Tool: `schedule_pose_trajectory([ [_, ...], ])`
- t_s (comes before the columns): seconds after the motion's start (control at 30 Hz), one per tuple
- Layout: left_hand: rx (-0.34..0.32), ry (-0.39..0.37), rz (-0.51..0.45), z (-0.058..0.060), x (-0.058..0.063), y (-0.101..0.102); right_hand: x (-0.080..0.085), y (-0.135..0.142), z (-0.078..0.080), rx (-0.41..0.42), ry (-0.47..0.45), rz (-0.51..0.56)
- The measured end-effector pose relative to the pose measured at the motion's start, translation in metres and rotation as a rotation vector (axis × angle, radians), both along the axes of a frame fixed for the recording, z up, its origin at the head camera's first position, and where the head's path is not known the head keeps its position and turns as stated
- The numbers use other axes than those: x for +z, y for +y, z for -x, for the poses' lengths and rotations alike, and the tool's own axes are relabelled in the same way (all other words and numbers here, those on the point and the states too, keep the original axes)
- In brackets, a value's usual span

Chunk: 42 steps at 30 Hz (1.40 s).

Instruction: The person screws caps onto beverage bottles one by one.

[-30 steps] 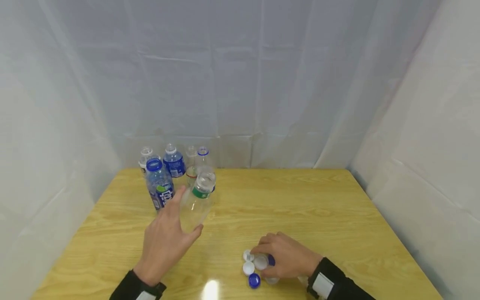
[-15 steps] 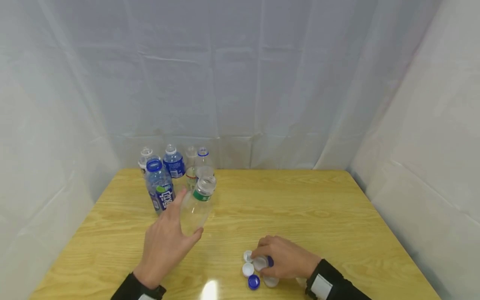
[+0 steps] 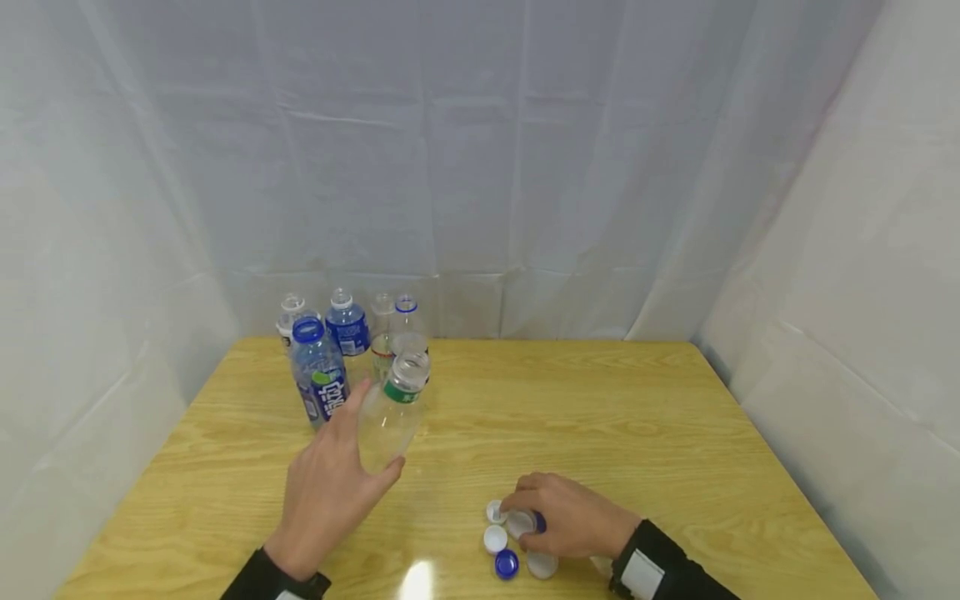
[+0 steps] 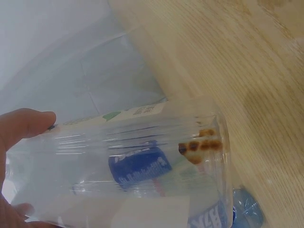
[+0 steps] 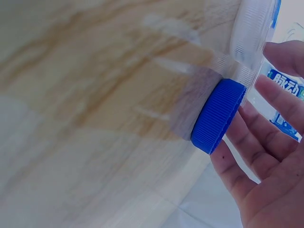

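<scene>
My left hand (image 3: 330,487) grips a clear plastic bottle (image 3: 390,421) with a green neck band and no cap, its mouth tilted up and away. In the left wrist view the bottle (image 4: 85,166) fills much of the frame, with a thumb along its side. Low on the table, my right hand (image 3: 573,512) has thumb and forefinger around a translucent bottle cap (image 3: 519,524). The right wrist view puts fingertips at that cap's edge and against a ridged blue cap (image 5: 221,114). Two white caps (image 3: 494,539), another blue cap (image 3: 507,564) and a second translucent cap (image 3: 542,565) lie close by.
Several uncapped bottles stand at the table's back left, including a large blue-tinted bottle (image 3: 318,371) and a blue-labelled one (image 3: 347,325). White sheeting (image 3: 480,167) hangs behind and on both sides of the wooden table (image 3: 637,408).
The left hand lowers the bottle very slightly. The right hand draws back a little, uncovering more of the second translucent cap; the caps stay in their cluster.
</scene>
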<state>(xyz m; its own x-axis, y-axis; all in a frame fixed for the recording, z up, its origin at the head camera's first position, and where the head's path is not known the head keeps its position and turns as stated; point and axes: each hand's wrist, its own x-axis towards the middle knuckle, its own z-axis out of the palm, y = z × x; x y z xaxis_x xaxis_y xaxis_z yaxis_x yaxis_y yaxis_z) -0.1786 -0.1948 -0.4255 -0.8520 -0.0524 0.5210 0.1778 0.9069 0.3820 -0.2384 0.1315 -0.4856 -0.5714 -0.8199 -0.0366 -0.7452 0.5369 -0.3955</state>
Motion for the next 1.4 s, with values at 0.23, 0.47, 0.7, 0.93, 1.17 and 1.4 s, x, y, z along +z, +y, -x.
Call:
schedule_pose_trajectory([
  [0.23, -0.006, -0.037, -0.011, -0.002, 0.001, 0.002, 0.003, 0.002, -0.002, 0.004, 0.023, 0.031],
  [0.47, -0.008, -0.05, -0.007, -0.004, 0.001, 0.004, 0.01, 0.002, -0.003, -0.008, 0.035, 0.047],
  [0.7, -0.027, -0.054, 0.012, -0.006, 0.004, 0.007, 0.018, 0.005, -0.004, -0.055, 0.015, 0.053],
  [0.93, -0.04, -0.009, 0.035, -0.006, 0.004, 0.009, 0.028, 0.007, -0.002, -0.03, 0.028, 0.092],
  [1.17, -0.061, -0.024, 0.035, -0.008, 0.003, 0.012, 0.041, 0.009, -0.002, -0.015, 0.099, 0.117],
  [1.4, -0.082, -0.035, 0.046, -0.011, 0.001, 0.014, 0.054, 0.009, -0.002, -0.032, 0.106, 0.159],
])
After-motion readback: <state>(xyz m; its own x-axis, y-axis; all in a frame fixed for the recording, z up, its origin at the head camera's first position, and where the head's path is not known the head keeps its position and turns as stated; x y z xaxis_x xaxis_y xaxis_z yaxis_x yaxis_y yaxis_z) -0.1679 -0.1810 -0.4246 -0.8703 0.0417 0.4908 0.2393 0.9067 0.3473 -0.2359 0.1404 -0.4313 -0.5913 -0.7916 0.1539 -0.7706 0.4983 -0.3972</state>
